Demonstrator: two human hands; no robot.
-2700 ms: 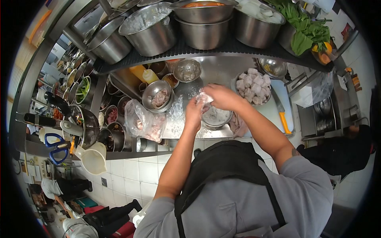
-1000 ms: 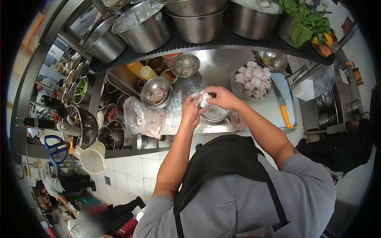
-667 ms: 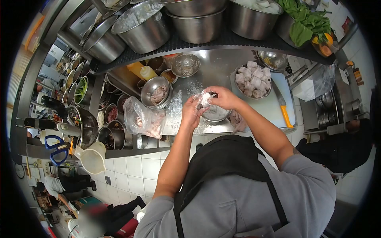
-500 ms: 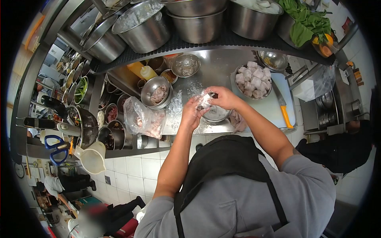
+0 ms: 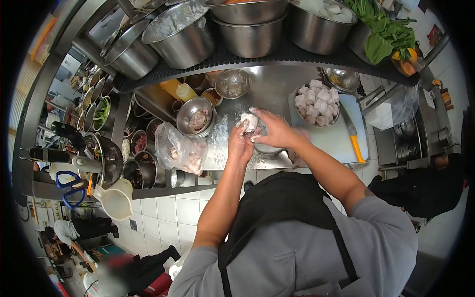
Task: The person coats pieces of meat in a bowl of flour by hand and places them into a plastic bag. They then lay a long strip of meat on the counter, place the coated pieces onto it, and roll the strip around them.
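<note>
My left hand [image 5: 240, 143] is closed around a flour-coated piece of meat [image 5: 249, 122], which shows white above the fingers. Beside it, my right hand [image 5: 275, 129] has its fingers stretched out and thumb apart, with flour on the fingertips. Under the hands is a metal bowl of flour [image 5: 268, 149], partly hidden by them. A bowl of white-coated meat pieces [image 5: 316, 104] sits to the right on a cutting board [image 5: 354, 143]. Left of my hands is a metal bowl with raw meat [image 5: 199, 119], and nearer me a clear plastic bag of meat [image 5: 179, 148].
A knife with an orange handle [image 5: 357, 148] lies on the board. Large metal pots [image 5: 185, 43] line the raised shelf above the counter. Loose flour covers part of the steel counter [image 5: 216, 153]. Other people stand at the lower left and far right.
My right hand has opened and drawn slightly away from the coated piece. That piece now rests in my left hand, a little farther left.
</note>
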